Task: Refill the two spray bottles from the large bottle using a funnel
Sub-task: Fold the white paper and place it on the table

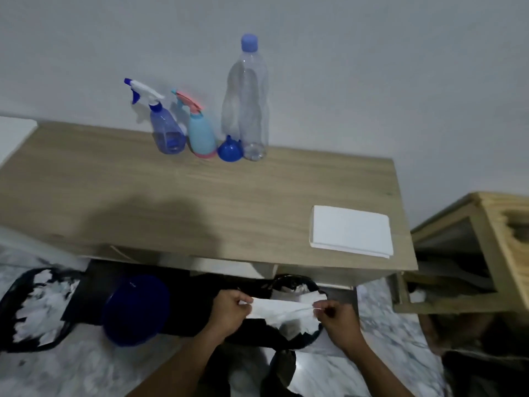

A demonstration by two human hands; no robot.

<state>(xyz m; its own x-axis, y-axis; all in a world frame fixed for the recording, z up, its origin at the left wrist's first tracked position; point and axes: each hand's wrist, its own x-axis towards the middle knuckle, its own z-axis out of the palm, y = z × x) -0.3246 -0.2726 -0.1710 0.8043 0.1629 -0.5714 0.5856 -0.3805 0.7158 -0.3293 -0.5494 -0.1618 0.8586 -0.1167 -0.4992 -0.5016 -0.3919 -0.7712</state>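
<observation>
At the back of the wooden table (200, 202), against the wall, stand a clear blue spray bottle (167, 133) with a white trigger, a light blue spray bottle (201, 136) with a pink trigger, and a tall clear large bottle (248, 101) with a blue cap. A small blue funnel (230, 149) lies mouth-down in front of the large bottle. Below the table's front edge, my left hand (231, 309) and my right hand (337, 316) each pinch one end of a white paper sheet (282, 306), stretched between them over a black bag.
A stack of white paper (351, 231) lies on the table's right front corner. On the floor are black bags (37, 310) holding torn white paper and a dark blue bucket (134, 309). A wooden crate (481, 253) stands to the right.
</observation>
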